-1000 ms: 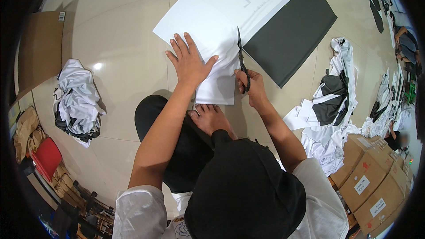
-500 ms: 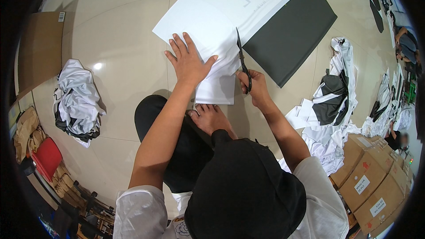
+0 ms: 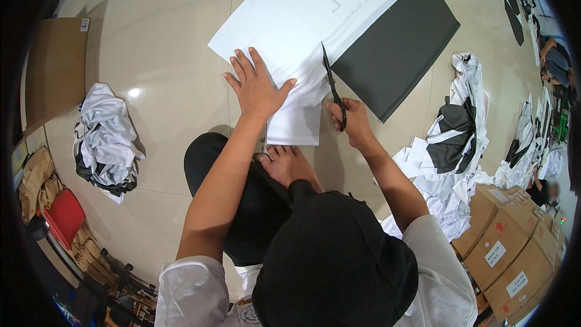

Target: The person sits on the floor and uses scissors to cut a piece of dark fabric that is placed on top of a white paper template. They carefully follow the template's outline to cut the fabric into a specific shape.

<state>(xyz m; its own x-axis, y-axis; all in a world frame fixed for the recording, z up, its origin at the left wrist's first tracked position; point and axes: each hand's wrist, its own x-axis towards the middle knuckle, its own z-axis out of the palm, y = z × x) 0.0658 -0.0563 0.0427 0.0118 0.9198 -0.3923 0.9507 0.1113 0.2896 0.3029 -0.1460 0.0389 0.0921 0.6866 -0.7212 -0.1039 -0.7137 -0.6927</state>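
A large white cloth sheet [image 3: 290, 15] with printed lettering lies on the floor ahead of me. My left hand [image 3: 257, 88] rests flat on its near left part, fingers spread. In my right hand [image 3: 352, 120] is a pair of black scissors [image 3: 334, 92], fingers wrapped round the handles. The blades point away from me, at the line where the white cloth meets a dark grey panel [image 3: 396, 48]. Near the blades the white cloth is wrinkled, and a strip of it hangs back toward my bare foot [image 3: 287, 165].
A heap of white and black cloth [image 3: 109, 139] lies at left, near a cardboard sheet [image 3: 54, 72] and a red chair [image 3: 63, 218]. At right are more white and dark cloth pieces [image 3: 454, 133] and stacked cardboard boxes [image 3: 508, 254]. Other people sit at the far right.
My right hand and the scissors have shifted slightly to the right and toward me. My left hand stays spread on the cloth, almost unmoved.
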